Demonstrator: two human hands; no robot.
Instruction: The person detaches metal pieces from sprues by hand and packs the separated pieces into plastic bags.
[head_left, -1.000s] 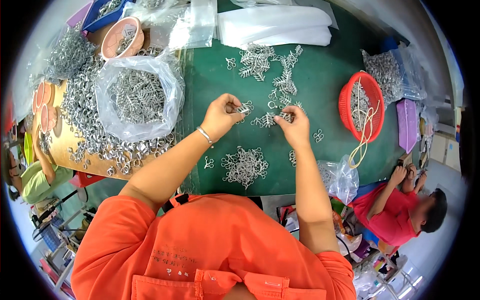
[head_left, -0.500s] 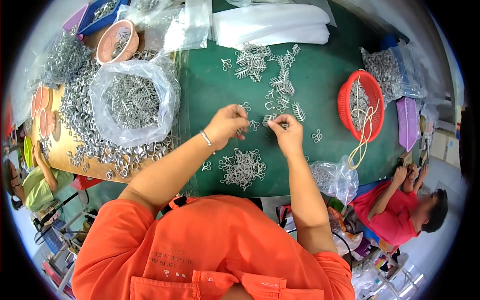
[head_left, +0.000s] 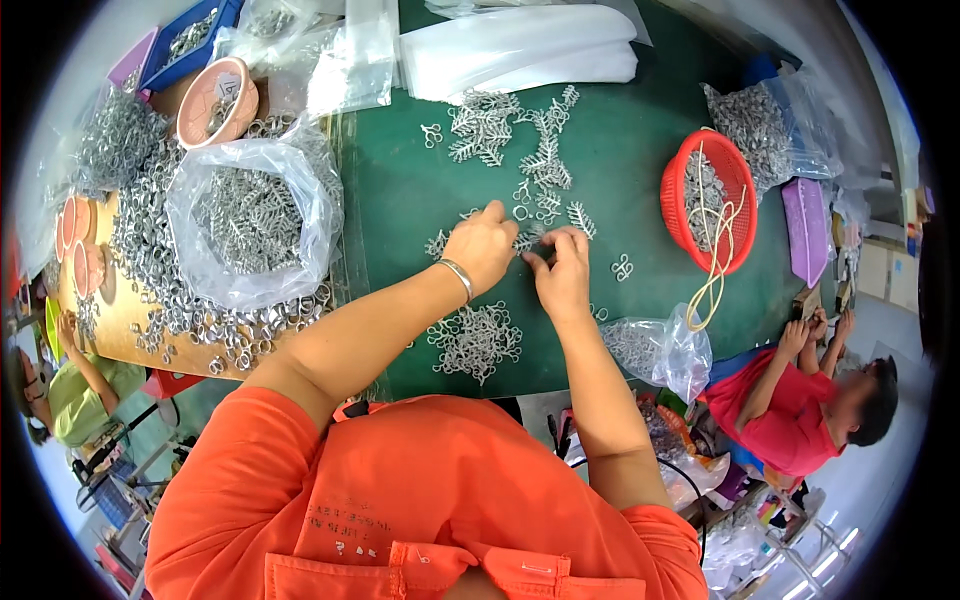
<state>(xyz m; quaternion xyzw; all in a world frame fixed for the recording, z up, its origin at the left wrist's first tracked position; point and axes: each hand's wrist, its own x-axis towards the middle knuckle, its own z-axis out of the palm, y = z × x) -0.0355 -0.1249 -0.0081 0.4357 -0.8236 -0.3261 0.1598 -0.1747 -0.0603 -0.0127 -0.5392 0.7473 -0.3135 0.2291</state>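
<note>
A small silvery leaf-shaped metal piece point(head_left: 526, 239) lies between my two hands, low over the green tabletop. My right hand point(head_left: 563, 275) pinches it from the right with thumb and forefinger. From the left, my left hand point(head_left: 484, 248) reaches in with its fingers closed; what they grip is hidden behind the knuckles. Another leaf-shaped piece point(head_left: 437, 243) shows just left of that hand. Beyond my hands are a single metal leaf point(head_left: 580, 219) and a heap of leaf pieces point(head_left: 484, 126). Nearer me sits a pile of small looped metal parts point(head_left: 475, 342).
On the left, a see-through bag point(head_left: 180, 225) of metal leaves stands among many loose rings point(head_left: 150, 255). A red basket point(head_left: 674, 205) with a cord stands right, beyond a plastic bag of parts point(head_left: 640, 345). White plastic sheets point(head_left: 520, 55) lie at the back. Co-workers sit at both sides.
My left hand has moved right and closed in beside the right hand, its fingers now at the metal piece. The right hand still pinches. The whole view has shifted slightly.
</note>
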